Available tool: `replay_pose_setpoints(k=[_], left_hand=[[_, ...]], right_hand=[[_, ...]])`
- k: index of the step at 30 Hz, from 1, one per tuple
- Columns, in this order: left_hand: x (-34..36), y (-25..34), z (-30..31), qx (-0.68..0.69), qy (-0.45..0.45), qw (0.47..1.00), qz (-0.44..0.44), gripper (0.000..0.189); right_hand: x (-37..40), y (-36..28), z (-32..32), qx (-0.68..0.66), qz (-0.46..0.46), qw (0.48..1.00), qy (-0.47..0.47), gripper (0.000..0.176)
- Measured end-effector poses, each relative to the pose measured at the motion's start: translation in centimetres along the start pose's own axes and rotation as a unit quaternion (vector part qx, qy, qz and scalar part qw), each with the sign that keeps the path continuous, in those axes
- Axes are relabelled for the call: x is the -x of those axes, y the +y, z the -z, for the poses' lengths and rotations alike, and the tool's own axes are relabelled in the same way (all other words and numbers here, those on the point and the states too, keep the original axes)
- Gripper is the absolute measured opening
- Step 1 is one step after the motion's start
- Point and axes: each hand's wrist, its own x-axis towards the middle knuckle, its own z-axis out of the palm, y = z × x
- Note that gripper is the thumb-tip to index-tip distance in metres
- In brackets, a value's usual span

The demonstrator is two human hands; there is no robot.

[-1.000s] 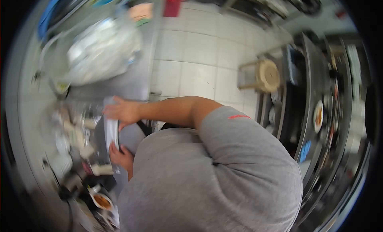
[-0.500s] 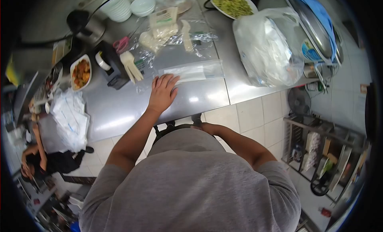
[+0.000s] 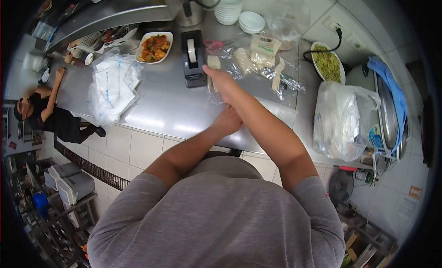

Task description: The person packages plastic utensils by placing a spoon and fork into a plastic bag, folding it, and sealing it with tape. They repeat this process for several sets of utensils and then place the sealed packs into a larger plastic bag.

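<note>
My right hand (image 3: 221, 83) reaches across the steel counter, its forearm crossing above my left hand (image 3: 229, 120). It is beside a small bundle of pale wooden cutlery (image 3: 213, 64) in clear film, partly covering it. A thumb points at the black tape dispenser (image 3: 194, 60); the other fingers are hidden, so a grip cannot be made out. My left hand lies low at the counter's front, its fingers hidden under the right wrist. A flat clear plastic bag (image 3: 281, 112) shows partly behind my right forearm.
Pink scissors (image 3: 213, 45), packed wooden cutlery (image 3: 264, 47) and white bowls (image 3: 252, 22) lie farther back. Left are a dish of red-brown food (image 3: 154, 47) and stacked plastic bags (image 3: 113, 86). Right are a green-food plate (image 3: 326, 60) and a full plastic bag (image 3: 340, 123). A person (image 3: 55, 113) is far left.
My right hand has come up from beside my waist to the wooden cutlery. My left hand has moved off its flat, spread position, now under the right wrist. The view has turned left.
</note>
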Motion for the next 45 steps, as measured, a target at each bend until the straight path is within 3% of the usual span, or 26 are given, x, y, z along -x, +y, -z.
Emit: replay_pose_setpoints(k=[2,3,4,6,7,8,9,10,11,13,14,16,17,18,20,22,24,27,30,32,34,38,41,43,45], left_hand=[[0.4,0.3,0.1,0.131,0.095,0.987,-0.006,0.043],[0.8,1.2,1.8,0.197,0.033,0.978,0.066,0.046],[0.8,0.6,0.9,0.198,0.039,0.977,0.070,0.046],[0.5,-0.7,-1.2,0.170,0.120,0.978,-0.007,0.040],[0.6,-0.6,-0.7,0.174,0.127,0.977,-0.003,0.040],[0.4,-0.6,0.0,0.060,0.137,0.987,-0.057,0.042],[0.4,-0.5,0.4,-0.053,0.143,0.982,-0.109,0.045],[0.3,-0.7,0.2,-0.049,0.150,0.982,-0.104,0.045],[0.0,-1.0,-0.3,-0.049,0.164,0.980,-0.107,0.047],[0.0,-0.9,-0.8,-0.048,0.168,0.979,-0.109,0.051],[0.2,-0.9,-0.9,-0.045,0.165,0.979,-0.112,0.051],[0.4,-0.8,-0.4,-0.035,0.176,0.978,-0.108,0.049],[0.3,-0.9,0.1,-0.020,0.145,0.982,-0.116,0.049],[-0.1,-0.9,0.4,-0.012,0.141,0.982,-0.126,0.049],[-0.4,-0.2,0.4,-0.014,0.042,0.997,-0.060,0.048],[0.2,0.1,0.8,-0.024,0.090,0.994,-0.059,0.047],[0.8,0.6,0.8,-0.030,0.133,0.990,-0.046,0.046],[0.5,0.6,1.0,-0.023,0.112,0.992,-0.044,0.045],[0.4,0.5,0.6,-0.032,0.130,0.990,-0.049,0.045],[0.3,0.6,0.7,-0.032,0.128,0.990,-0.049,0.045],[0.3,0.7,0.9,-0.035,0.126,0.990,-0.046,0.045],[0.3,0.9,1.0,-0.024,0.126,0.991,-0.032,0.047],[0.2,1.0,1.2,-0.027,0.120,0.992,-0.027,0.048],[0.3,1.0,1.2,-0.024,0.113,0.993,-0.027,0.048],[0.3,1.0,1.2,-0.046,0.110,0.993,-0.024,0.046]], right_hand=[[-2.1,-0.5,-3.2,0.027,-0.014,0.999,0.035,0.041],[-2.4,-0.7,-4.4,0.050,-0.033,0.995,0.078,0.038],[-2.6,-0.8,-5.1,0.056,-0.033,0.995,0.074,0.038],[-2.7,-0.8,-6.1,-0.017,-0.012,0.995,0.099,0.030],[-3.0,0.2,-6.1,-0.042,0.040,0.994,0.098,0.024],[-2.9,1.7,-6.0,-0.033,0.039,0.994,0.095,0.024],[-2.1,3.7,-5.7,0.128,0.278,0.933,0.190,0.023],[-1.5,5.5,-5.5,0.275,0.493,0.783,0.262,0.022],[-1.3,6.9,-5.4,0.281,0.494,0.782,0.257,0.022],[-0.8,9.7,-5.3,0.184,0.298,0.926,0.138,0.022],[-1.5,10.1,-4.7,0.184,0.295,0.927,0.142,0.022],[-3.4,9.0,-3.2,0.061,0.110,0.989,0.080,0.022],[-4.0,8.5,-2.5,0.024,0.066,0.993,0.090,0.019],[-4.0,7.8,-1.5,0.021,0.063,0.993,0.102,0.019],[-2.5,7.0,1.7,0.125,0.077,0.989,0.025,0.018],[0.6,3.2,6.0,0.181,0.119,0.976,-0.027,0.020],[2.1,1.6,11.6,0.154,0.142,0.975,-0.075,0.025],[3.7,1.5,17.1,0.140,0.058,0.983,-0.104,0.028],[3.4,3.8,18.3,0.227,-0.001,0.971,-0.076,0.031],[2.4,6.1,18.6,0.278,0.013,0.959,-0.049,0.032],[1.2,7.6,18.7,0.368,0.121,0.921,-0.043,0.033],[1.0,7.4,18.5,0.398,0.135,0.907,-0.039,0.033],[1.2,6.7,17.6,0.481,0.119,0.868,-0.029,0.033],[1.8,6.7,16.8,0.575,0.197,0.794,-0.017,0.032],[1.4,7.3,16.1,0.589,0.176,0.788,0.026,0.032]])
